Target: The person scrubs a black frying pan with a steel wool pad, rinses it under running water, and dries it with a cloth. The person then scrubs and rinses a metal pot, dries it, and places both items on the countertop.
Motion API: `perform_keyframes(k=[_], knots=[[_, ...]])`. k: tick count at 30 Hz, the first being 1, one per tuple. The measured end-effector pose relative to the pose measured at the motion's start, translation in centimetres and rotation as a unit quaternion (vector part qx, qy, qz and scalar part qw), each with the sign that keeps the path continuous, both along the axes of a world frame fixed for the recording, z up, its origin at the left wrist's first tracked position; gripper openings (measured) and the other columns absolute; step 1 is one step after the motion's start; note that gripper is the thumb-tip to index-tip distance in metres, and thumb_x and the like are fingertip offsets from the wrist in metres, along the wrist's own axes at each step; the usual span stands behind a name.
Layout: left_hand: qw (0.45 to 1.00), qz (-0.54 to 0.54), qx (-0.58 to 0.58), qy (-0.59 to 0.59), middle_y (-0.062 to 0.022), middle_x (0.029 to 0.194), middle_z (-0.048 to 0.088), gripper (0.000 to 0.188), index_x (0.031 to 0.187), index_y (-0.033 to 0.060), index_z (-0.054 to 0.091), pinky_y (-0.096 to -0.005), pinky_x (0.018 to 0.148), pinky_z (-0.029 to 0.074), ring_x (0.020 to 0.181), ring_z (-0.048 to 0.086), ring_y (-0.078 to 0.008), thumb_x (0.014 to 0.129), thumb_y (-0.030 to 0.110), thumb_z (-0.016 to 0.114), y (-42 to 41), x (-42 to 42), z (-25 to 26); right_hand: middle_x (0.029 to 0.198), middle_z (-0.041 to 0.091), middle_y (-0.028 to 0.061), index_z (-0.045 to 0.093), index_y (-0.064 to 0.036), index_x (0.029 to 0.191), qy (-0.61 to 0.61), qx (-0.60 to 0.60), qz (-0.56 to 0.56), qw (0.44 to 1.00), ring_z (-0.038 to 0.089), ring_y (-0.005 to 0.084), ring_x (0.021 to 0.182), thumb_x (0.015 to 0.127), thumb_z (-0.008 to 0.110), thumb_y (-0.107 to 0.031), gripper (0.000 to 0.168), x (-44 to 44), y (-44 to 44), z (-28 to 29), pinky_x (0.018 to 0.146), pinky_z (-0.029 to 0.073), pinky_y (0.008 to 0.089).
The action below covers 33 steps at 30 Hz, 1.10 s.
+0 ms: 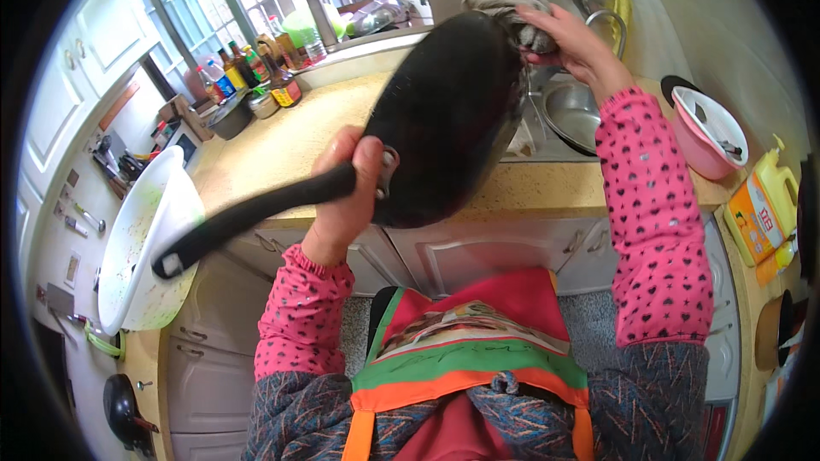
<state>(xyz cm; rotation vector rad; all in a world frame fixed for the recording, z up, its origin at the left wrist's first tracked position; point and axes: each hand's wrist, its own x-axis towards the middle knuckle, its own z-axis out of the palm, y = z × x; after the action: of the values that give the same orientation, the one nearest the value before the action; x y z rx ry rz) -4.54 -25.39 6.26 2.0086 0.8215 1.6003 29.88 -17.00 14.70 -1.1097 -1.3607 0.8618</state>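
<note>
A black frying pan [448, 115] is held up, tilted, above the front of the counter. My left hand [346, 192] grips it where the black handle [256, 214] meets the body, thumb on top. At the far rim my right hand [564, 45] presses a bunched grey cloth [512, 6] against the pan's edge. Behind the pan and right arm is the sink, partly hidden, with a metal pan [573, 112] standing in it.
Sauce bottles [246, 70] line the window side of the counter [307, 115]. A large white basin [150, 237] stands at left. On the right are a pink basin with a white colander [711, 134] and a yellow detergent jug [762, 198]. Cabinet doors are below.
</note>
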Motion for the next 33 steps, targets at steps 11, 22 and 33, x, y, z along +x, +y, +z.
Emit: perform_keyframes(k=[11, 22, 33], knots=[[0.981, -0.07, -0.065, -0.169, 0.0079, 0.079, 0.051, 0.024, 0.099, 0.0075, 0.06, -0.019, 0.059, 0.035, 0.069, 0.042, -0.0015, 0.104, 0.03, 0.052, 4.5, -3.2, 0.8, 0.107, 0.068, 0.0069, 0.064, -0.008, 0.121, -0.334, -0.005, -0.197, 0.922, 0.063, 0.0162, 0.091, 0.097, 0.052, -0.022, 0.031, 10.8, 4.4, -12.1, 0.073, 0.052, 0.0335], [0.97, -0.101, -0.105, -0.192, 0.0051, 0.091, 0.059, 0.027, 0.112, 0.0045, 0.06, -0.0205, 0.072, 0.043, 0.082, 0.051, -0.0025, 0.104, 0.029, 0.053, 4.4, -3.1, 2.0, 0.124, 0.06, 0.0201, 0.064, 0.004, 0.109, -0.175, 0.449, -0.182, 0.857, 0.057, 0.0328, 0.115, 0.09, 0.058, -0.018, 0.029, -12.1, -8.0, -2.8, 0.099, 0.044, 0.0418], [0.985, -0.069, -0.024, -0.154, -0.0045, 0.104, 0.061, 0.025, 0.122, -0.0006, 0.053, -0.0272, 0.086, 0.045, 0.096, 0.052, -0.0112, 0.103, 0.017, 0.05, 3.9, -4.4, -0.7, 0.077, 0.068, 0.0157, 0.065, -0.011, 0.083, -0.459, 0.392, -0.045, 0.796, 0.068, 0.0345, 0.074, 0.089, 0.058, -0.03, 0.021, -25.3, -3.9, 1.6, 0.07, 0.053, 0.0484]])
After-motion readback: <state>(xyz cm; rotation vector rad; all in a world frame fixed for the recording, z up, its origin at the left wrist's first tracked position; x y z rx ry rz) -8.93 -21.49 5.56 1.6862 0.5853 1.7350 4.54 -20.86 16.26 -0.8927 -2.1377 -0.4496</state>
